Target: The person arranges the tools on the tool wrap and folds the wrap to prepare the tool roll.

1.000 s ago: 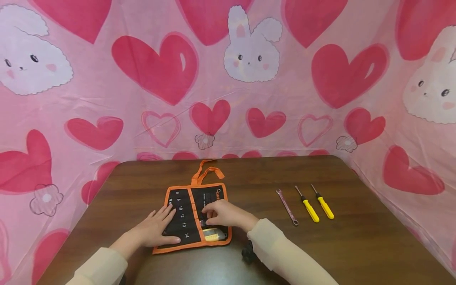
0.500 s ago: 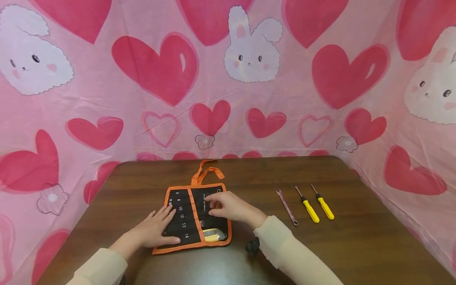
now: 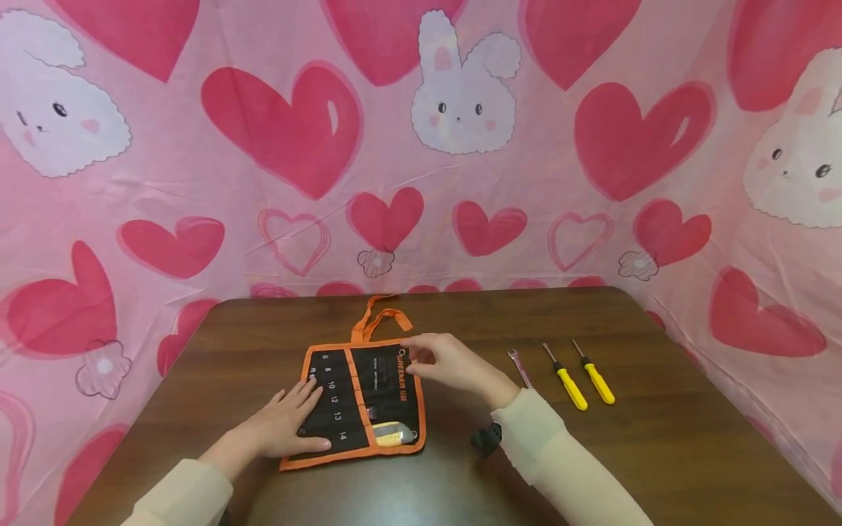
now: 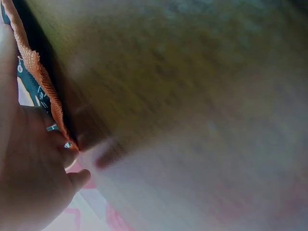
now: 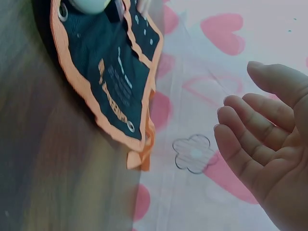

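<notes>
A black tool roll [image 3: 388,398] with orange trim lies unfolded on the table, numbers printed along its pockets. My left hand [image 3: 289,424] rests with fingers spread on the roll's left part; in the left wrist view that hand [image 4: 36,163] lies along the orange edge. A yellow-and-grey tool [image 3: 395,434] with a rounded end sits in the lower right pocket, its kind unclear. Above the roll's upper right edge is my right hand [image 3: 454,365]. In the right wrist view this hand [image 5: 269,139] holds nothing, its fingers loosely bent and apart from the roll [image 5: 110,72].
A combination wrench [image 3: 520,367], partly hidden behind my right forearm, lies right of the roll. Two yellow-handled screwdrivers, a left one [image 3: 569,383] and a right one [image 3: 598,380], lie beyond it. Orange ties [image 3: 368,318] stretch from the roll's far edge on the brown table [image 3: 684,438].
My right hand has moved up and right from the lower pocket to the roll's upper right corner, uncovering the printed lettering. The left hand stays in place.
</notes>
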{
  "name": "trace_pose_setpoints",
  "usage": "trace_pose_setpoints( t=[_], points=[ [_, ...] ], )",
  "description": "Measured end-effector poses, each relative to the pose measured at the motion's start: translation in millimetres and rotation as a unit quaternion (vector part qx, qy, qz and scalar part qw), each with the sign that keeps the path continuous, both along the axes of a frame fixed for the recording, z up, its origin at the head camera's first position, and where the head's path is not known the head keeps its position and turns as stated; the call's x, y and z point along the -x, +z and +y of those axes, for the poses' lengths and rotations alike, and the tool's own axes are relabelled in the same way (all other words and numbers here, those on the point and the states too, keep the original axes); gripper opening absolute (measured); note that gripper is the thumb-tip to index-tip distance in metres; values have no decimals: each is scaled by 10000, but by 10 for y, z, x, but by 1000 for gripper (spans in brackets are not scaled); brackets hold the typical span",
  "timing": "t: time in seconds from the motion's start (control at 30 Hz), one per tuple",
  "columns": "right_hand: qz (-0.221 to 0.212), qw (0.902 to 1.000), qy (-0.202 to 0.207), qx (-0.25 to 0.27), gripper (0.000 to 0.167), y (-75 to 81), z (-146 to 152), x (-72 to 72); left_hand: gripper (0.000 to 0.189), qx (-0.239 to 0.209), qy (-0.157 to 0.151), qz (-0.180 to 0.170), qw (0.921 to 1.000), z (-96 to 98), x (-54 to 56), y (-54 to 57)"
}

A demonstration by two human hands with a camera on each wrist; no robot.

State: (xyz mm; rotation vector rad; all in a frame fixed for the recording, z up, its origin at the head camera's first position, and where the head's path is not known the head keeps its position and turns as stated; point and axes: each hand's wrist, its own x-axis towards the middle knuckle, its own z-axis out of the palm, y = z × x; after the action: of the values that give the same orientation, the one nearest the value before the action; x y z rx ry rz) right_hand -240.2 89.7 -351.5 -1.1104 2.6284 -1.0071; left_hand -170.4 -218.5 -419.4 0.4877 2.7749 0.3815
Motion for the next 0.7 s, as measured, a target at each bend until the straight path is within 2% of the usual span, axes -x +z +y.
trace_pose_setpoints(
  t=[0.13, 0.43, 0.7],
  points=[
    [88, 9998, -14, 149, 41, 26, 89, 38, 100, -7, 2, 7, 10000, 3, -8, 11],
    [132, 9981, -514, 297, 42, 94, 311, 64, 100, 0, -6, 39, 10000, 7, -10, -6],
    [267, 9962, -685, 466, 44, 103, 539, 81, 100, 2, -51, 65, 10000, 3, -18, -13]
  ],
)
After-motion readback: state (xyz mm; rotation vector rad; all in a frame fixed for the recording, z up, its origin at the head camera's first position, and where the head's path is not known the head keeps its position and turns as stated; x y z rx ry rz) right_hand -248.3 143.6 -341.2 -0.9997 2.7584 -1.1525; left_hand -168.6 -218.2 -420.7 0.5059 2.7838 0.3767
